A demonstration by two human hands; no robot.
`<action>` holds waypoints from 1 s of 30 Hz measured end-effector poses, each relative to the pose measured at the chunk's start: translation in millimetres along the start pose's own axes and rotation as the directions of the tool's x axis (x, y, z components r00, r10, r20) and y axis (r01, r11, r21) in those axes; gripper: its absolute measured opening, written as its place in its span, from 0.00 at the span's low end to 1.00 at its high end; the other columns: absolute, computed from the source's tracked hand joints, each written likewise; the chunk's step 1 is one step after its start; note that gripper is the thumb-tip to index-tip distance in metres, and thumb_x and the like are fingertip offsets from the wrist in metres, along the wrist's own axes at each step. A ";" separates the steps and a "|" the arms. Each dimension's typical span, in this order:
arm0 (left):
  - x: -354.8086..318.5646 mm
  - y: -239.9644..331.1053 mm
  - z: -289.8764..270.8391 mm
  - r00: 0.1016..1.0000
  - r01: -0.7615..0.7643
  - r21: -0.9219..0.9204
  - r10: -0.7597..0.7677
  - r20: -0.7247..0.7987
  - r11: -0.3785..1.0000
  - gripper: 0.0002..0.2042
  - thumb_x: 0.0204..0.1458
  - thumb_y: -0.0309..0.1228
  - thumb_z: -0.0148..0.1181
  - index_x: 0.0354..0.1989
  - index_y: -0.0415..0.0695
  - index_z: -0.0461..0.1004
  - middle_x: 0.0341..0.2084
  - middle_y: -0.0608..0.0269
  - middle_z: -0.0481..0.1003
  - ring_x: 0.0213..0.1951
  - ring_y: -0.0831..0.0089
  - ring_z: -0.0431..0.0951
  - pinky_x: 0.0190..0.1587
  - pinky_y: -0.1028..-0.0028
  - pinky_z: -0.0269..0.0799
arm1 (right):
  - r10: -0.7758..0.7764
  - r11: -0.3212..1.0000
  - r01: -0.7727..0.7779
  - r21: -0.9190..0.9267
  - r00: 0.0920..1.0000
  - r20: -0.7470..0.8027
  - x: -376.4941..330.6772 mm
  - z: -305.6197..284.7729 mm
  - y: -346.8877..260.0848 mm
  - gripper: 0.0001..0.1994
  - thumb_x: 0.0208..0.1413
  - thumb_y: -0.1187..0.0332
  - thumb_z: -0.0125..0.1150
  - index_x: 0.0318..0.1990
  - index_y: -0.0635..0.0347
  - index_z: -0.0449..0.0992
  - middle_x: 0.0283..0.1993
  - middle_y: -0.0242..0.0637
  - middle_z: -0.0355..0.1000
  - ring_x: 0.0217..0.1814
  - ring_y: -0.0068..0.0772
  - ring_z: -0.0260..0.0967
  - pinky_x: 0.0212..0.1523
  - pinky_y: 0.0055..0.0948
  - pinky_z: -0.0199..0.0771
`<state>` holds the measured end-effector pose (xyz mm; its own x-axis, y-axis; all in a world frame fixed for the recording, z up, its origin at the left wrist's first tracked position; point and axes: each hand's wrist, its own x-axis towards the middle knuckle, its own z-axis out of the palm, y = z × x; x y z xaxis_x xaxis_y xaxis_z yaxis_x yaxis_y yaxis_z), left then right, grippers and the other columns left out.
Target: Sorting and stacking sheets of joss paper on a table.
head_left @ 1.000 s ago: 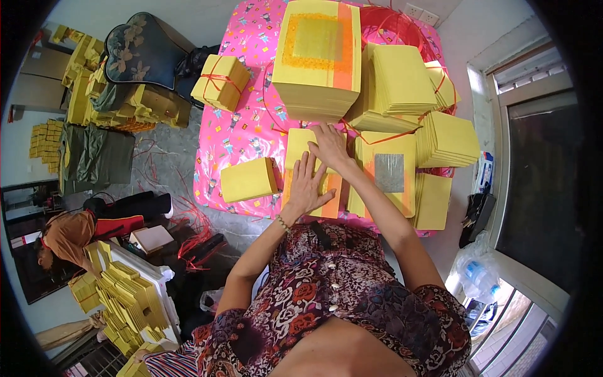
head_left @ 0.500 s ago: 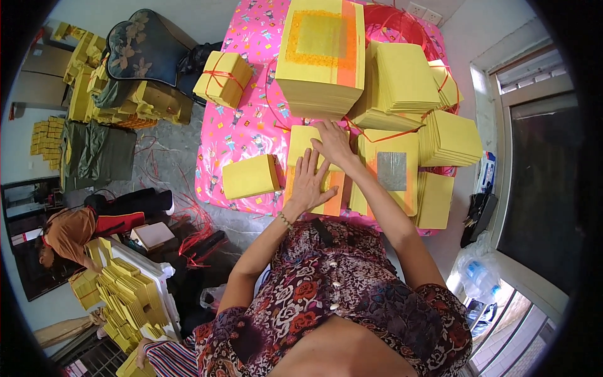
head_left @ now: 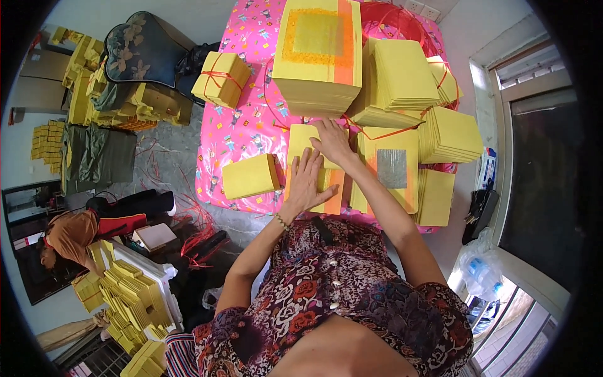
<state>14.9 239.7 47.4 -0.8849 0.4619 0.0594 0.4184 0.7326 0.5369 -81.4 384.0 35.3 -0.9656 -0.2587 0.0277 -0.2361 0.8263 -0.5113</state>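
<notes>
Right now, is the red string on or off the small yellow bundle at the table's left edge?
On: the red string crosses over the top of the small yellow bundle.

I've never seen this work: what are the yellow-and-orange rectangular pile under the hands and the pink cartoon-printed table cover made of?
The yellow-and-orange pile: probably matte paper, since its yellow part looks dull, though thin card is possible.
The pink table cover: likely glossy plastic, judging by its bright glints and creases.
</notes>
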 end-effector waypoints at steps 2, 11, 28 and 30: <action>-1.7 -0.1 -4.6 1.000 -0.004 0.078 0.002 0.025 0.997 0.43 0.47 0.59 0.58 0.64 0.36 0.59 0.67 0.47 0.56 0.69 0.44 0.49 0.69 0.48 0.42 | -0.009 1.000 0.009 0.002 1.000 -0.018 -0.4 0.4 0.2 0.21 0.52 0.62 0.63 0.50 0.64 0.68 0.52 0.48 0.65 0.59 0.50 0.64 0.57 0.49 0.64; -3.1 -5.5 -3.5 0.999 -0.011 0.084 0.008 0.043 0.996 0.42 0.46 0.56 0.59 0.64 0.37 0.60 0.67 0.50 0.56 0.69 0.44 0.50 0.68 0.48 0.45 | -0.059 0.996 0.065 0.056 0.993 -0.099 -20.0 -7.5 -8.4 0.25 0.53 0.66 0.62 0.56 0.66 0.66 0.55 0.50 0.65 0.61 0.52 0.62 0.60 0.47 0.62; -13.3 -26.1 5.6 0.995 -0.097 0.035 0.095 0.042 0.995 0.39 0.49 0.48 0.54 0.69 0.42 0.55 0.69 0.43 0.50 0.70 0.45 0.47 0.71 0.51 0.42 | -0.129 0.988 0.144 -0.056 0.968 0.216 -132.2 0.5 -13.5 0.41 0.55 0.59 0.58 0.69 0.73 0.47 0.75 0.56 0.39 0.79 0.51 0.30 0.76 0.48 0.32; -14.2 -28.5 3.4 0.994 -0.101 0.036 0.099 0.056 0.994 0.39 0.51 0.49 0.54 0.69 0.42 0.54 0.69 0.44 0.50 0.70 0.46 0.47 0.71 0.51 0.42 | -0.126 0.987 0.146 -0.068 0.962 0.243 -132.5 1.0 -12.2 0.44 0.54 0.55 0.59 0.70 0.73 0.45 0.76 0.56 0.37 0.80 0.51 0.28 0.76 0.48 0.30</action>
<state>16.2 214.1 28.4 -0.8265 0.5592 0.0648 0.5124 0.6996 0.4979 49.5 407.7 37.0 -0.8723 -0.4746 -0.1178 -0.3817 0.8115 -0.4425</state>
